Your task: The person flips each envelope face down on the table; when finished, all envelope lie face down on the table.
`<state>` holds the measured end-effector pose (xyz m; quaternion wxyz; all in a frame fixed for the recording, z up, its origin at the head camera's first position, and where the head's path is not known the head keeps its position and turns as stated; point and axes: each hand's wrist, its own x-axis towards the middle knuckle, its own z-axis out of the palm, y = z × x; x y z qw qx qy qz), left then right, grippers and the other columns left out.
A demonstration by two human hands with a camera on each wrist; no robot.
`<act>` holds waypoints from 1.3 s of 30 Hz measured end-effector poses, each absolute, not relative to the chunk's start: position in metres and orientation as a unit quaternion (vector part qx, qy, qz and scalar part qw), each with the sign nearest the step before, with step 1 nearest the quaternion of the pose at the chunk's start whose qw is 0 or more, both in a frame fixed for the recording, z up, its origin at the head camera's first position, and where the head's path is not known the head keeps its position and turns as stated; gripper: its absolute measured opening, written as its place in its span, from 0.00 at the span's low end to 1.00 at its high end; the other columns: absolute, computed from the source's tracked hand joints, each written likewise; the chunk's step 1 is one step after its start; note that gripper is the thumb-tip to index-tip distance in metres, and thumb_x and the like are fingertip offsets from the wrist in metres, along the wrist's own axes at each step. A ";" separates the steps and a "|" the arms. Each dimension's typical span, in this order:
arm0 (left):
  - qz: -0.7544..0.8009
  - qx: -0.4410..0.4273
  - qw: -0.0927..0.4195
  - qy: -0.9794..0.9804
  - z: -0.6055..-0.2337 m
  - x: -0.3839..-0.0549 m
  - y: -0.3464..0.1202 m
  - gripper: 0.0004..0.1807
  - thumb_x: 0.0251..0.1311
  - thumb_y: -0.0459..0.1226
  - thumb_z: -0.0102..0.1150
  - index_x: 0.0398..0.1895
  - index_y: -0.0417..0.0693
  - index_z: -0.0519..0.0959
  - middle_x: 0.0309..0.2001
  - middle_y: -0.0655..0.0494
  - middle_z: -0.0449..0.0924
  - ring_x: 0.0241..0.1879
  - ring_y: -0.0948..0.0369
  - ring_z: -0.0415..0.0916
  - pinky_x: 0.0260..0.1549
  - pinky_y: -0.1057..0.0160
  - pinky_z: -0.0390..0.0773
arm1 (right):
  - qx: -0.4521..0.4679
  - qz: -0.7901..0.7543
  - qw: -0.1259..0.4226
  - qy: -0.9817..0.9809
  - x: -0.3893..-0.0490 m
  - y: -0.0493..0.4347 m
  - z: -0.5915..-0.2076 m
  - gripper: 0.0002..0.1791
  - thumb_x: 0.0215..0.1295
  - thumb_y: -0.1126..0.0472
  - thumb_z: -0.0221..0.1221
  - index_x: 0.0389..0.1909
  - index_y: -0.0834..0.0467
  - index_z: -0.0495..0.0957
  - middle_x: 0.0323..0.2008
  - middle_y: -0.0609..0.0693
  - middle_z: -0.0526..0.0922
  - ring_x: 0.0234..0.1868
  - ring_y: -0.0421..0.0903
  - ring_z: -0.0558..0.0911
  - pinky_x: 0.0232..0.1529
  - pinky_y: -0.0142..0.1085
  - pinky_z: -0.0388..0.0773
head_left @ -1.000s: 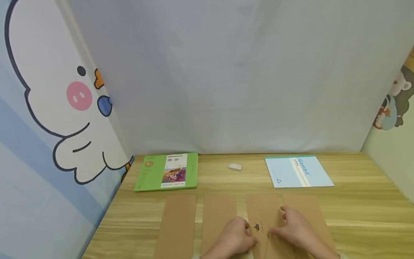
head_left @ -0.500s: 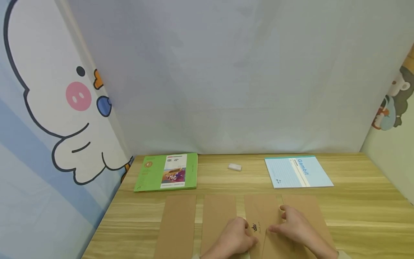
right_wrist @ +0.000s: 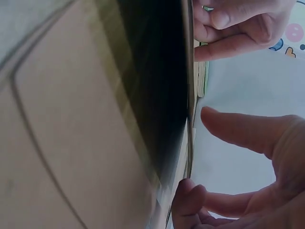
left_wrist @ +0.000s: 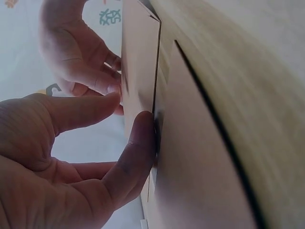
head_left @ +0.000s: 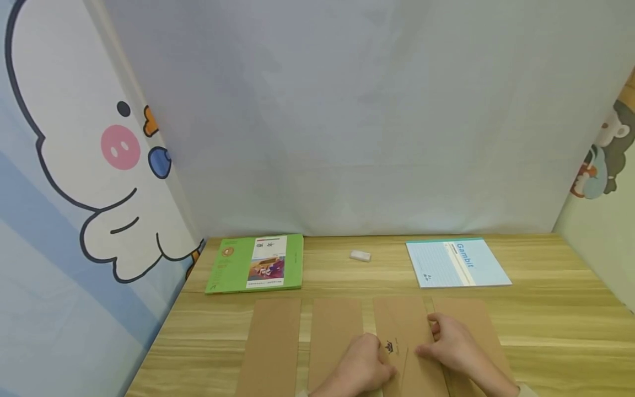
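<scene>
In the head view, a kraft-paper envelope [head_left: 412,320] with a small printed crown and a diagonal flap edge lies between my hands. My left hand [head_left: 359,364] is at its left edge. The left wrist view shows an index fingertip [left_wrist: 142,126] against the paper edge, the thumb held apart. On the other side, my right hand [head_left: 453,342] spans the right edge, with fingers bent there. Its thumb [right_wrist: 238,128] stands away from the paper in the right wrist view, where dark shadow shows beneath the envelope's edge.
Plain brown pieces lie in the same row: two to the left [head_left: 273,342], [head_left: 336,325] and one to the right [head_left: 473,320]. Behind them are a green book [head_left: 228,275], a white eraser [head_left: 360,256] and a pale blue notepad [head_left: 436,270]. A grey curtain [head_left: 357,138] hangs behind the table.
The envelope has shifted slightly left, and its printed crown with it. My right thumb has moved a little right, off the flap's tip. My left hand stays nearly in place.
</scene>
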<state>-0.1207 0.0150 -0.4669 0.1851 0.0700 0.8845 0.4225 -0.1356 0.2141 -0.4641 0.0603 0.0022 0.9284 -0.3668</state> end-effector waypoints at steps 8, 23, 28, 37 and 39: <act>0.421 0.070 0.177 0.887 -0.468 -0.121 0.014 0.15 0.42 0.33 0.75 0.25 0.41 0.74 0.22 0.56 0.70 0.21 0.62 0.70 0.22 0.65 0.74 | -0.012 -0.388 0.046 0.921 -0.134 0.217 -0.464 0.36 0.37 0.72 0.72 0.51 0.76 0.69 0.32 0.53 0.74 0.32 0.46 0.77 0.32 0.40 0.76; 0.361 0.119 0.148 0.913 -0.469 -0.125 0.012 0.30 0.39 0.44 0.78 0.46 0.40 0.78 0.35 0.56 0.71 0.34 0.61 0.69 0.34 0.63 0.74 | -0.090 -0.486 0.078 0.866 -0.125 0.232 -0.452 0.31 0.52 0.73 0.66 0.58 0.73 0.65 0.31 0.53 0.76 0.32 0.47 0.79 0.30 0.35 0.78; 0.347 0.134 0.140 0.918 -0.469 -0.124 0.013 0.32 0.39 0.47 0.78 0.49 0.45 0.77 0.34 0.60 0.68 0.32 0.64 0.65 0.32 0.64 0.72 | -0.128 -0.536 0.101 0.828 -0.126 0.236 -0.446 0.31 0.59 0.69 0.63 0.60 0.74 0.62 0.35 0.57 0.76 0.36 0.50 0.80 0.34 0.37 0.79; 0.342 0.169 0.124 0.916 -0.466 -0.125 0.014 0.31 0.42 0.45 0.76 0.53 0.48 0.77 0.36 0.62 0.71 0.35 0.66 0.67 0.36 0.65 0.73 | -0.122 -0.584 0.151 0.789 -0.127 0.238 -0.439 0.32 0.65 0.63 0.60 0.65 0.70 0.59 0.43 0.61 0.75 0.41 0.54 0.80 0.37 0.45 0.80; 0.350 0.168 0.126 0.913 -0.466 -0.125 0.013 0.32 0.43 0.44 0.76 0.54 0.48 0.77 0.35 0.62 0.71 0.34 0.67 0.67 0.35 0.66 0.72 | -0.130 -0.600 0.154 0.774 -0.128 0.238 -0.439 0.32 0.66 0.63 0.59 0.66 0.71 0.57 0.44 0.62 0.75 0.42 0.54 0.80 0.38 0.46 0.80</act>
